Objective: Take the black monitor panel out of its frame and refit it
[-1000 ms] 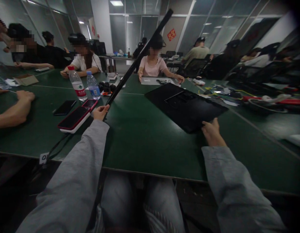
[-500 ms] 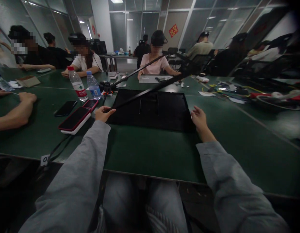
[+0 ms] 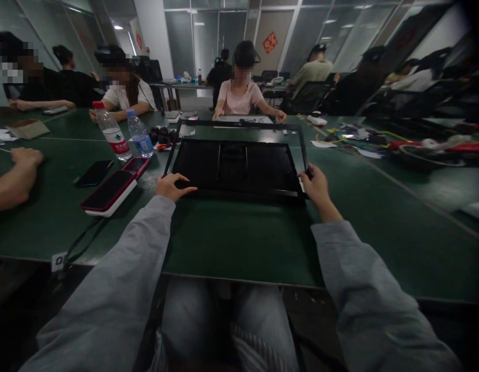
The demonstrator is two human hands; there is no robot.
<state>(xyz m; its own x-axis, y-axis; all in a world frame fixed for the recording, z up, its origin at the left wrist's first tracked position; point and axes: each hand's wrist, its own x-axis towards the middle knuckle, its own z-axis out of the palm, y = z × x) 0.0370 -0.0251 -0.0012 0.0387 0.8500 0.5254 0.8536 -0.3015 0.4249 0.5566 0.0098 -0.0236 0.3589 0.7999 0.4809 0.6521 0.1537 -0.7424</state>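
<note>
A thin black screen bezel [image 3: 208,123], an open rectangular frame, is tilted with its far bar raised above the table. Below it, a black back cover [image 3: 198,160] lies flat with its inside up; two upright ribs show in the middle. My left hand [image 3: 170,187] holds the bezel at its near left corner, thumb stretched along the near bar and fingers curled at the side. At the near right corner my right hand [image 3: 317,187] grips the bezel's side between thumb and fingers. The near bar sits close over the cover's near edge; contact between them is unclear.
Left of the cover are two bottles [image 3: 114,135], a red-edged phone on a white block [image 3: 109,191] and a black phone [image 3: 94,173]. Another person's forearm [image 3: 14,181] rests at the left. Tangled cables [image 3: 351,135] lie at the right. Several people sit around.
The bezel, slanted up to the right before, has been brought level across the cover. My right hand has taken hold of its right side. The view has shifted slightly right.
</note>
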